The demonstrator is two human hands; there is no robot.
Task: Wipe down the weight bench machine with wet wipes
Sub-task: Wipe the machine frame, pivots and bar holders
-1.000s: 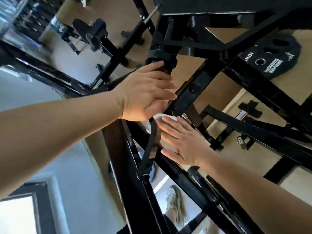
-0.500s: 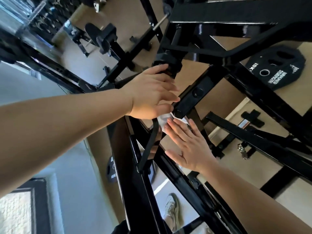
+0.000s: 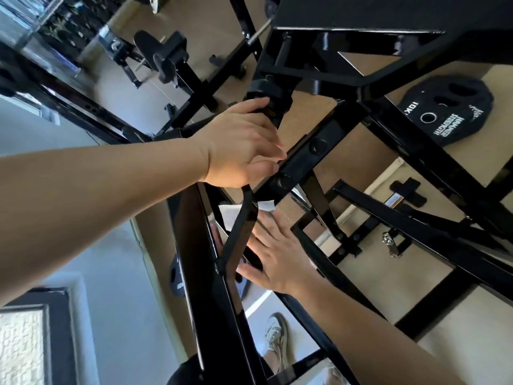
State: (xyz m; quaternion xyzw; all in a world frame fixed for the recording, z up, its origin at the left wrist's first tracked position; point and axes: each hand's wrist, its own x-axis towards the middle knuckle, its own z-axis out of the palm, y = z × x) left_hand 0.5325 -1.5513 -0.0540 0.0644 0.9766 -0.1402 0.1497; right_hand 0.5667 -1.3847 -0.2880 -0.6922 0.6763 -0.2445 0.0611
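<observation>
Two hands are on the weight bench machine [image 3: 416, 151], a black painted steel frame of crossing bars. Right hand [image 3: 277, 254]: open, fingers straight and flat, pressing the wet wipe [image 3: 229, 215] against a sloping frame bar just below the bolted cross member [image 3: 305, 159]. White corners of the wipe show past the fingertips, on either side of a thin black strut [image 3: 238, 232]. Left hand [image 3: 241, 143]: open, fingers laid nearly straight over the upper member beside a round black collar [image 3: 266, 93], holding nothing, apparently bracing.

Handling: the wipe is judged thin, limp and damp. It will likely bunch or slide on glossy paint unless kept under a flat palm. The frame looks rigid and heavy, so bear on it freely, but mind bolt heads and bar edges, which may snag the sheet
</observation>
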